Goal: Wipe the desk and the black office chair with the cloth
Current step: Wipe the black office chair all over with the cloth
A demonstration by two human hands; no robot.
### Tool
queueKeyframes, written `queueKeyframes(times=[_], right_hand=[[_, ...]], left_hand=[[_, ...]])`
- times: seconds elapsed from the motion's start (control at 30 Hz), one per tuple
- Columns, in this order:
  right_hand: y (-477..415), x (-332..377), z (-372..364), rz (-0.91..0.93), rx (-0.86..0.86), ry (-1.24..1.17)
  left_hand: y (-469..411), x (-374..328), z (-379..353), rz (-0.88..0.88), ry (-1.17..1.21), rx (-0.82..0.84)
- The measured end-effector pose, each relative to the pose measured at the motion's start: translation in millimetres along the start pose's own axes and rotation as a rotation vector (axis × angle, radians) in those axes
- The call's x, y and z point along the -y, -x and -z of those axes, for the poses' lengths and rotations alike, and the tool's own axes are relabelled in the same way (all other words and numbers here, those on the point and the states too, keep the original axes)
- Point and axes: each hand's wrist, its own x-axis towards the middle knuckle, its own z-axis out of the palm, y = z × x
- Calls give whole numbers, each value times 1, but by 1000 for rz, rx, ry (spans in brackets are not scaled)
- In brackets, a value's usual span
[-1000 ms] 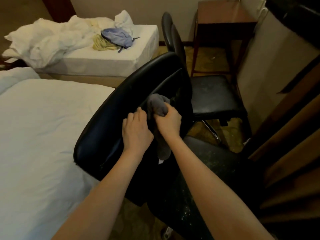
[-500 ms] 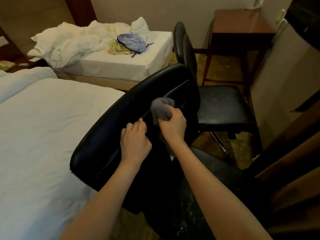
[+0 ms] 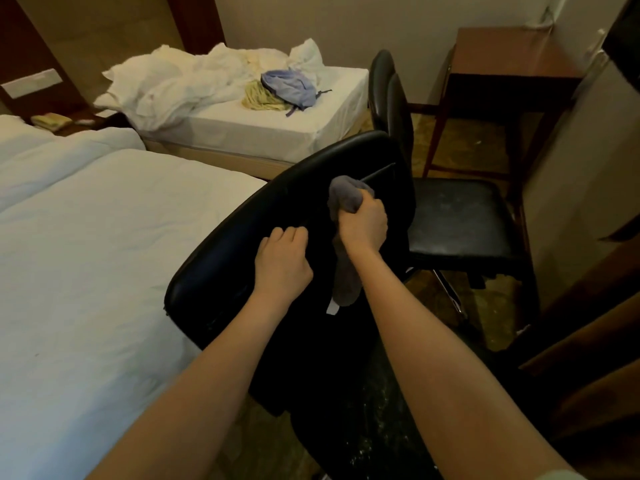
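Note:
The black office chair point(image 3: 242, 258) is tipped with the rear of its backrest facing me, in the middle of the view. My right hand point(image 3: 363, 226) grips a bunched grey cloth point(image 3: 346, 199) and presses it on the upper backrest beside a seam; the cloth's tail point(image 3: 346, 282) hangs below my wrist. My left hand point(image 3: 282, 261) sits on the backrest just left of the cloth, fingers curled in at the seam. A brown wooden desk point(image 3: 512, 53) stands at the far right against the wall.
A second black chair point(image 3: 460, 216) stands right behind the tipped one. A white bed point(image 3: 86, 254) fills the left. Another bed point(image 3: 263, 129) behind carries crumpled sheets and a blue garment. Dark wooden furniture point(image 3: 595, 334) lines the right side.
My right hand has slid the cloth a little up the backrest. My left hand's fingers have gone from lying fairly straight to curled. My head has tilted, shifting the view.

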Motion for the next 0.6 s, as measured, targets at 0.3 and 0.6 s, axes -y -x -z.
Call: queueKeyframes(times=[0.3,0.6], right_hand=[[14,-37,0,163,155,-97],[2,-52,-31,95,-3,-97]], left_hand=[[-32,-14,-5,-124,148,98],[-41,-22,-29,7,233,-51]])
